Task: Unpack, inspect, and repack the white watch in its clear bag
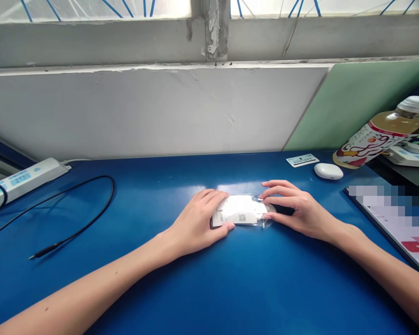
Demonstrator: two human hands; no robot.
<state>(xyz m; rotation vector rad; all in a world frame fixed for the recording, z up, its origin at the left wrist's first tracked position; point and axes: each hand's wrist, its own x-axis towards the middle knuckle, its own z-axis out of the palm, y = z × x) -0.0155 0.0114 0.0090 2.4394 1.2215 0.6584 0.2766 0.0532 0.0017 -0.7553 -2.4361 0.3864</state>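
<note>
A small clear plastic packet (pixel 242 209) lies flat on the blue desk, with a white label inside that bears a barcode and a square code. A short bead-like chain shows near its right end. My left hand (pixel 200 221) grips the packet's left end, thumb on the near edge and fingers over the far edge. At the right end, my right hand (pixel 296 209) holds the loose clear plastic between thumb and forefingers, while its other fingers are raised. Both hands cover parts of the packet, and what lies under the label is hidden.
A black cable (pixel 91 223) curls across the desk (pixel 216 288) at left, near a white power strip (pixel 28 181). At right are a card (pixel 302 160), a white earbud case (pixel 328 171), a tilted drink bottle (pixel 377 135) and a tablet-like screen (pixel 387 223). A wall panel (pixel 153 111) rises behind.
</note>
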